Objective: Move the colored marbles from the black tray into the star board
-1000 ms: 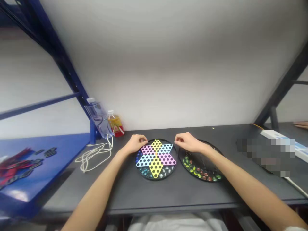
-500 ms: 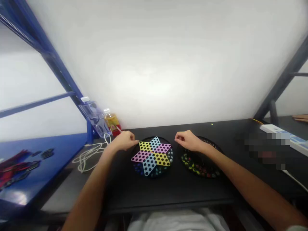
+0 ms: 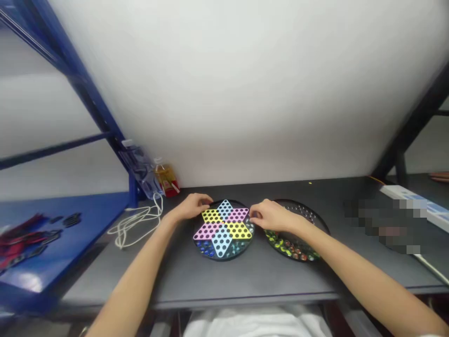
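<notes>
A round black marble board [image 3: 206,250] lies on the dark table, with a six-pointed star overlay [image 3: 222,228] in yellow, pink and light blue on top. Coloured glass marbles show around the star's points. My left hand [image 3: 192,207] curls over the board's upper-left rim, and my right hand [image 3: 270,216] grips its right rim. A second round black board [image 3: 308,213] sits just right of the first, under my right wrist's side. Its near half holds several green, yellow and red marbles [image 3: 289,245]. My right palm hides part of that board.
A clear plastic bottle [image 3: 140,171] and a juice bottle [image 3: 166,180] stand at the back left beside a loose white cable [image 3: 136,224]. A blue shelf [image 3: 35,248] holds red and black items at left. A power strip [image 3: 410,206] lies right, and another person's hand [image 3: 439,176] shows at the far right edge.
The first board and its star have turned counterclockwise about a sixth of a turn, bringing the blue points to top and bottom. My right hand has slid lower along the rim.
</notes>
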Motion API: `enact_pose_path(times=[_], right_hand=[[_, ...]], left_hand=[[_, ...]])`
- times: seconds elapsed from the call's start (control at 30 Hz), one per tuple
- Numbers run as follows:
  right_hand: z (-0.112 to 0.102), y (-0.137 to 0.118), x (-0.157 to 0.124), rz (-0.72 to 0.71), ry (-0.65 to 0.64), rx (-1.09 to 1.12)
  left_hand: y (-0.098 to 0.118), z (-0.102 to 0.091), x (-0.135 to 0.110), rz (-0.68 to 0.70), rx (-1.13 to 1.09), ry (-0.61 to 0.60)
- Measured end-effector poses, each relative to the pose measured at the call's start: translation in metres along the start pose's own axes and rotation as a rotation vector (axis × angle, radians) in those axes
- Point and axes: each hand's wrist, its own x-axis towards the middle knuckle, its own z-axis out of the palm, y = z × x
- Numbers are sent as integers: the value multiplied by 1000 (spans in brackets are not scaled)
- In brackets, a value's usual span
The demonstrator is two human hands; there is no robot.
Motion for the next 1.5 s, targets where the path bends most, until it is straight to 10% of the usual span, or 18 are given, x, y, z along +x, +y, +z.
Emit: enact_pose_path(times=[0.2,0.77,1.2,1.33,1.5], right_hand=[[4,2,6,39,51,-115],[12,0,21,68,12,58],[-5,36,23,292,109,1655],[4,36,25,322,149,1488],[18,26,29,198,273,623]], left_hand=[[0,-12,-7,-84,-200,-178],[-6,7,3,-65,-35,3],[-8,10,4,-52,-33,14],[-8,10,4,-45,-29,9],[-9,10,4,-39,-9,7]])
